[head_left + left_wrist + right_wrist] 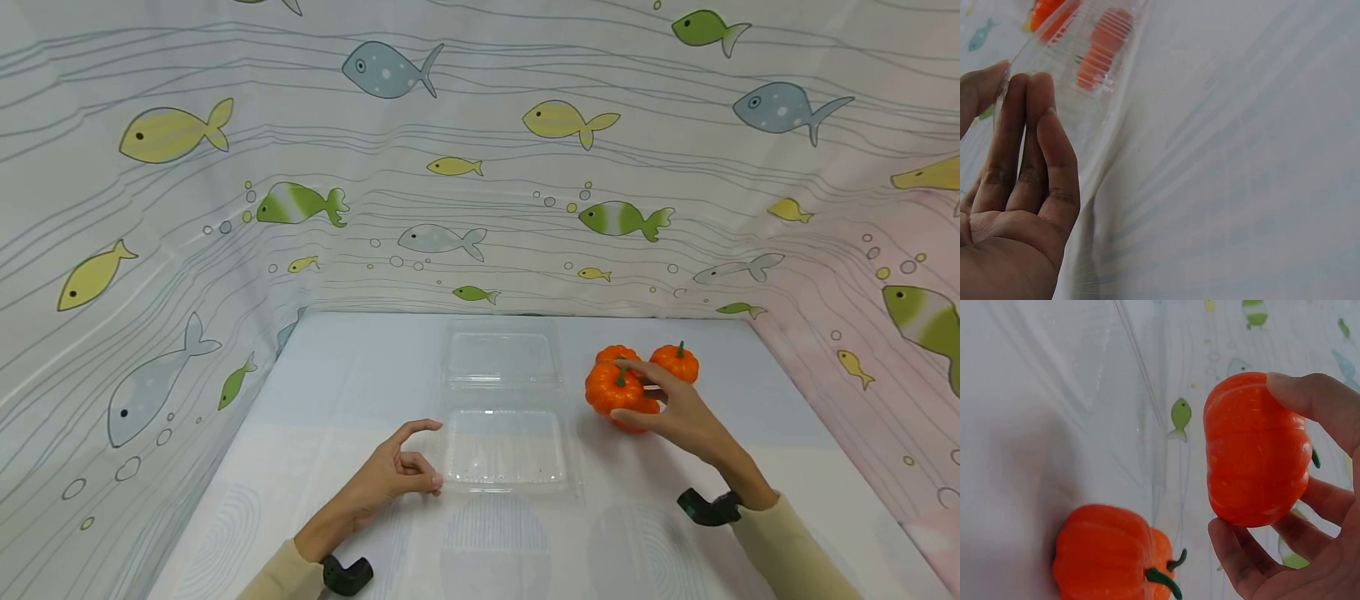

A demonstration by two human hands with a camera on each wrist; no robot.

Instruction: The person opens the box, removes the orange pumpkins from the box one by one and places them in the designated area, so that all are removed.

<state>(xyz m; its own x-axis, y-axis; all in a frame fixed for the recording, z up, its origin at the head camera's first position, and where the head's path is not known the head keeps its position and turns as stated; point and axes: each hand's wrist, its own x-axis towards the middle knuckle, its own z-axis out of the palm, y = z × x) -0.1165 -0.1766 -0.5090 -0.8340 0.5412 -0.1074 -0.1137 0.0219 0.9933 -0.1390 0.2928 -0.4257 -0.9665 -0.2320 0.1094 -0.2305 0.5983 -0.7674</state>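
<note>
On the table a clear plastic clamshell box (506,450) lies opened out, its lid (501,358) flat on the far side. My left hand (386,479) pinches the box's left rim between thumb and fingers, as the left wrist view shows. Above the table at the right, my right hand (686,417) grips a small orange toy pumpkin (1257,450) by its sides, thumb on one side and fingers on the other. Its green stem points toward the palm in the right wrist view. Other pumpkins (1104,550) sit close by, partly hidden by the hand and the held one.
One orange pumpkin (675,364) stands a little apart, behind the right hand. White fabric with printed fish (438,239) rises as walls behind and on both sides of the pale table (345,367).
</note>
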